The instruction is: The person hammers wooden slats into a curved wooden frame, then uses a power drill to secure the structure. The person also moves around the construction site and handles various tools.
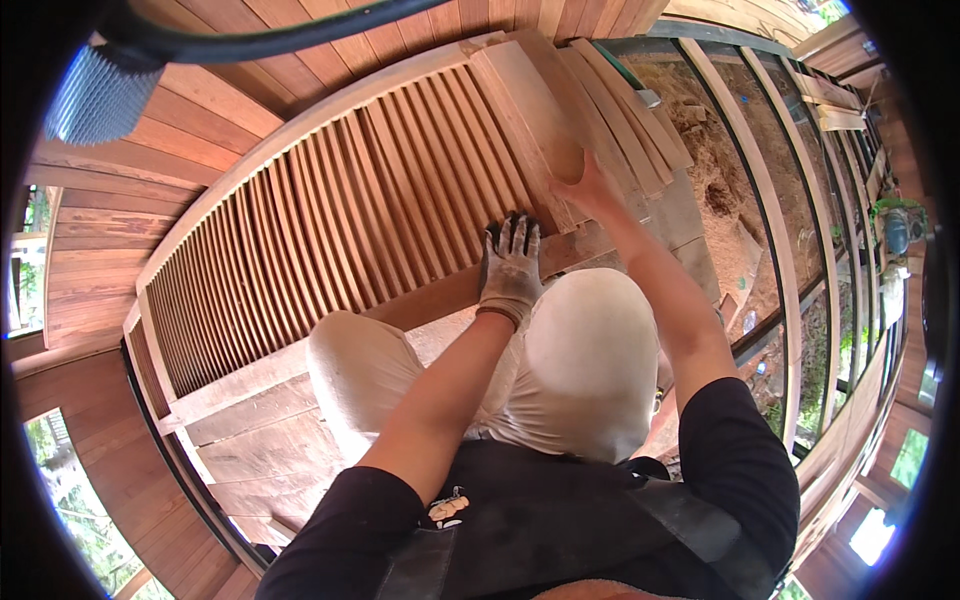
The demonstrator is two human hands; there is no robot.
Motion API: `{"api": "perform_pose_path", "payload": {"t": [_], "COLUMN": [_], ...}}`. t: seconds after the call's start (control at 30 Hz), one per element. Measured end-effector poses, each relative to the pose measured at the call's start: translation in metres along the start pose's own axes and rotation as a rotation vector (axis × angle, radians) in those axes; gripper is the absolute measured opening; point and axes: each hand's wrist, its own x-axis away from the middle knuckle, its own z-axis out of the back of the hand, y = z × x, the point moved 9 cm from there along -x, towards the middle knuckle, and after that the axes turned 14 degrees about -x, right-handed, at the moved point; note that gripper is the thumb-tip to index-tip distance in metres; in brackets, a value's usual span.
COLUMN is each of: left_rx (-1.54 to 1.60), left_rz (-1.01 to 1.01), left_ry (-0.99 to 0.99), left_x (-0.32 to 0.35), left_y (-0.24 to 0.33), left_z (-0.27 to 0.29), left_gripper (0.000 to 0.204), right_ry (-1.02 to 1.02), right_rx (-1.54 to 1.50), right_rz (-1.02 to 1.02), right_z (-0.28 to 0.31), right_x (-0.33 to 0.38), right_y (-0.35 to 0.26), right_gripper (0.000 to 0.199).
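1 head-worn fisheye view, facing down over knees (592, 345) toward slatted panel (362, 195), close.

black short-sleeved shirt (540, 540), small tan-and-white print (448, 508) on the chest, broad dark-grey straps (690, 520) over it, loose off-white trousers (590, 365), left hand (511, 268) in a grubby grey glove (512, 276) with darkened fingers (519, 238) and brownish cuff (504, 306), right hand (586, 188) bare

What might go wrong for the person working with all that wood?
The right hand is bare against a wooden board, so it might get a splinter. The gloved left hand lies at the edge of the slatted panel; its fingertips could get pinched if wood shifts. Off to the right, beams have open gaps between them, so a foot might slip through.
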Motion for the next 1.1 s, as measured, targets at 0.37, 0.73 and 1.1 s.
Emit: {"api": "perform_pose_path", "payload": {"t": [0.37,0.73,1.1], "left_rx": [-0.110,-0.237,-0.162], "left_rz": [-0.012,-0.057,-0.256], "left_ry": [0.245,0.488,0.515], "left_x": [-0.003,-0.002,0.002], "left_y": [-0.003,-0.017,-0.031], "left_z": [-0.021,-0.037,-0.024], "left_gripper": [0.061,0.071,0.080], "right_ry": [-0.017,0.259,0.445], "right_rx": [0.051,-0.488,-0.063], "right_rz": [0.017,-0.132,-0.078], "right_z": [0.008,0.105,0.065], "right_x": [0.010,0.023,0.003], "right_y": [-0.024,0.030,0.073], "right_gripper": [0.114,0.052,0.048]}}
